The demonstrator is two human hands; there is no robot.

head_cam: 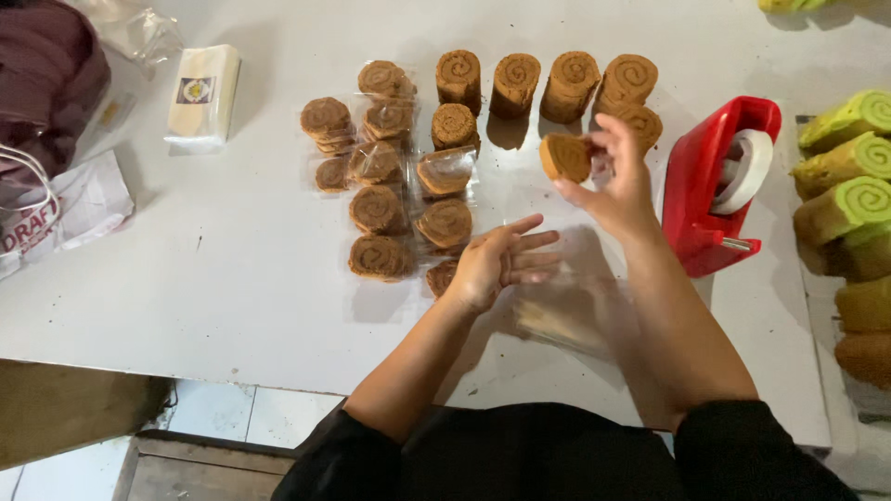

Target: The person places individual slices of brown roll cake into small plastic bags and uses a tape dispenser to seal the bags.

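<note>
My right hand (617,176) holds a brown swirl cake slice (565,158) between fingers and thumb, lifted above the white table (232,269). My left hand (501,264) hovers with fingers spread, palm open, just over a stack of clear plastic bags (571,311), next to a wrapped slice (442,276). Several unwrapped brown roll pieces (515,83) stand in a row at the back. Several brown slices in clear wrap (380,209) lie in rows to the left of my left hand.
A red tape dispenser (715,186) stands right of my right hand. Green swirl rolls (845,204) line the right edge. A white packet (202,97), a printed plastic bag (65,209) and dark cloth (42,74) lie at far left.
</note>
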